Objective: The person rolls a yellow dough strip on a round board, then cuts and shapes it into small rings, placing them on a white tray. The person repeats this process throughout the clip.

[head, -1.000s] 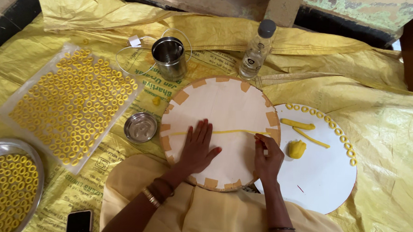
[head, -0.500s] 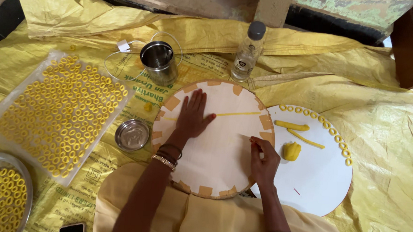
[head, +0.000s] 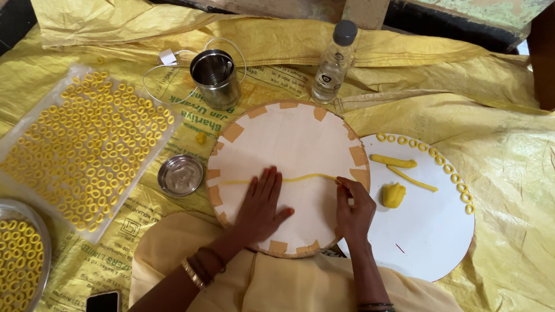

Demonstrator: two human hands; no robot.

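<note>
Two hands on a round board

The left hand lies flat, fingers apart, on a thin yellow dough string across the round board — the right hand pinches the string's end, fingers together. A dough lump sits nearby.

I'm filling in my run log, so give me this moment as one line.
left hand: flat on dough rope | right hand: pinching rope end | surface: round board | nearby: dough lump, white disc

Bright, even daylight; soft shadows; sharp focus; mild wide-angle bending at edges; no glare.
</note>
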